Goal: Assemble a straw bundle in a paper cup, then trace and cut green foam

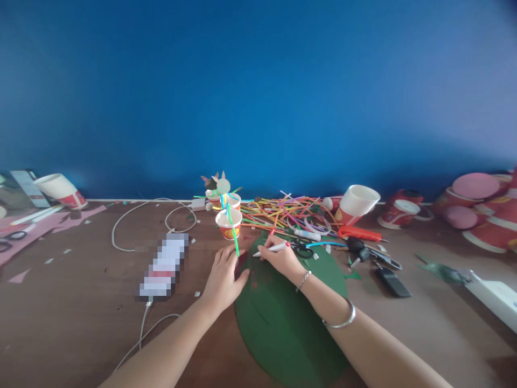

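In my right hand [280, 260] is a white marker [272, 249] with a red end, its tip pointing left over a round green mat [291, 328]. My left hand [226, 280] lies at the mat's left edge, fingers resting down and thumb apart. Beside its fingertips a dark red patch [242, 260] shows, partly hidden; I cannot tell what it is. Just beyond stands a red and white paper cup [229, 223], with a bright green pipe cleaner [234, 237] reaching down in front of it. Behind are small figures with pointed ears [223, 186].
A pile of colourful pipe cleaners [291, 207] lies by the blue wall. Scissors [302, 249], an orange-handled tool [359, 233], keys [358, 250] and a paper cup [357, 202] are at right. A phone [165, 267] with a white cable lies left, near pink paper [60, 223].
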The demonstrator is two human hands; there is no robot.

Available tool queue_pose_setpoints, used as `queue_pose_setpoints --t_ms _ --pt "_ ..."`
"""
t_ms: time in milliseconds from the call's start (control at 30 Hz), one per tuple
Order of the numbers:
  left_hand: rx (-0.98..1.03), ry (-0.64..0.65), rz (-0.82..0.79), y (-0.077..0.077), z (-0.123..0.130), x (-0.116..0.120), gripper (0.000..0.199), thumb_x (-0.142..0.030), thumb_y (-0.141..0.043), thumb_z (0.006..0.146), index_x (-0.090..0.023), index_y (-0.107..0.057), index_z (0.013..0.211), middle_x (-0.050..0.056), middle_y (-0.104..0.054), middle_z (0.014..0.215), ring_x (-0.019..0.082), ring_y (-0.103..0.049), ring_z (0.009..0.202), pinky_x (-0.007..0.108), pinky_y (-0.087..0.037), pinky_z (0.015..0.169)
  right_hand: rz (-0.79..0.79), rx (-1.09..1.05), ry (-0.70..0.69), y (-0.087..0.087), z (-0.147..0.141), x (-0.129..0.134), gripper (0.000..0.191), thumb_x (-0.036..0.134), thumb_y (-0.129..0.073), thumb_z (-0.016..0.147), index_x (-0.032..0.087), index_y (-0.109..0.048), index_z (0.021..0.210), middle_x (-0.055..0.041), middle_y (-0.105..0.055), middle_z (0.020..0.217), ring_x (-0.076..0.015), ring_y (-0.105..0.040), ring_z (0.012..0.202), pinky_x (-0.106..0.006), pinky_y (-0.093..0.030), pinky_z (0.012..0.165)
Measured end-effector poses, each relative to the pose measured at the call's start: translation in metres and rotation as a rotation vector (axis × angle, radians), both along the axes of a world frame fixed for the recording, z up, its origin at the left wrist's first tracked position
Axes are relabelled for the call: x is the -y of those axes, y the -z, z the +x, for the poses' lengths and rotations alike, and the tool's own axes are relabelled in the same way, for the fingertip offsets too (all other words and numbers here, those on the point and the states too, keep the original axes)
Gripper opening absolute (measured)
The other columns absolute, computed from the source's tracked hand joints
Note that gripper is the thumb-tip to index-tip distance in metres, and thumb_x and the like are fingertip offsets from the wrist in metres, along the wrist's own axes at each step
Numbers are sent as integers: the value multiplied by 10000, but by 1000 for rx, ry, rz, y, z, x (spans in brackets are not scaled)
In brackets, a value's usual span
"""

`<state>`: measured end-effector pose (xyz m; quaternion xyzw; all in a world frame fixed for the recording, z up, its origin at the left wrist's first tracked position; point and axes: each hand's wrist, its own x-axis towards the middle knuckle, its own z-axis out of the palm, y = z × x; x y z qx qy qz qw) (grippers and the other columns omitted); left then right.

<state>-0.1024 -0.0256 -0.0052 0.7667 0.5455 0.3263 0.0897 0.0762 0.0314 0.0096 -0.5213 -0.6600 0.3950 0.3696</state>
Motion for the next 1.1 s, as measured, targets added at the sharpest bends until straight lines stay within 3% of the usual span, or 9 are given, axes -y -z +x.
queue_pose_setpoints --t_ms 767,1100 --pt "-1 0 -8 -1 -1 1 374 -215 -587 776 -215 -531 1146 94 -525 1184 283 -452 1133 490 -415 949 -21 -34 12 1 0 0 199 297 -573 711 218 -458 570 9 -627 513 -155 -606 521 -230 -404 471" --pt "18 -13 -21 -1 0 1 447 -198 -571 786 -208 -453 1217 102 -523 1186 281 -453 1141 484 -407 955 -104 -484 250 1 5 -9 313 426 -576 724 208 -413 571 18 -551 460 -83 -415 391 -198 -288 384"
